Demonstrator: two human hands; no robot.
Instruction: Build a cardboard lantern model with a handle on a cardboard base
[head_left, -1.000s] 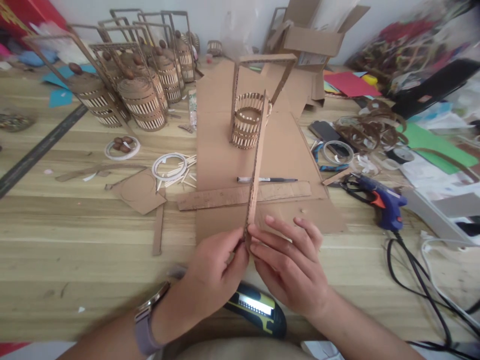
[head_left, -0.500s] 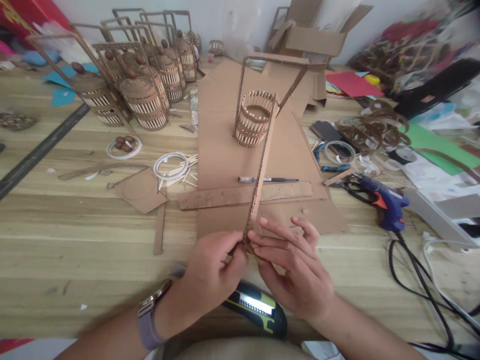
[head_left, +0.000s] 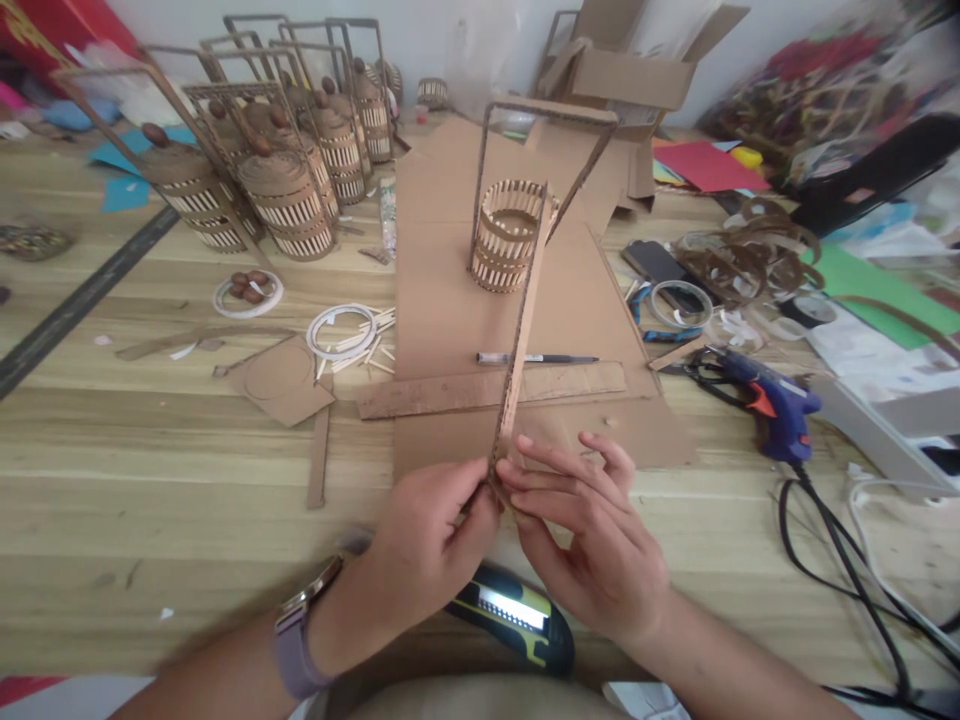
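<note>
A long narrow cardboard strip (head_left: 520,345) points away from me, its near end pinched between my left thumb and fingers. My left hand (head_left: 431,535) is closed on that end, and a watch sits on the wrist. My right hand (head_left: 589,530) presses its fingertips and thumb against the same end from the right, the other fingers partly spread. Beyond the strip stands a round basket (head_left: 502,240) of small sticks and cardboard bands, with a tall cardboard handle (head_left: 551,110). A pen (head_left: 562,358) and a wide cardboard strip (head_left: 420,393) lie under the held strip.
Several finished lidded baskets (head_left: 289,205) stand at back left. A glue gun (head_left: 772,400) with cables lies right. A black and yellow cutter (head_left: 517,615) is close to my body. Tape rolls (head_left: 341,332), sticks and cardboard scraps are at left; a carton (head_left: 622,80) stands behind.
The strip's far end has shifted slightly left. Both hands keep nearly the same place and grip on its near end.
</note>
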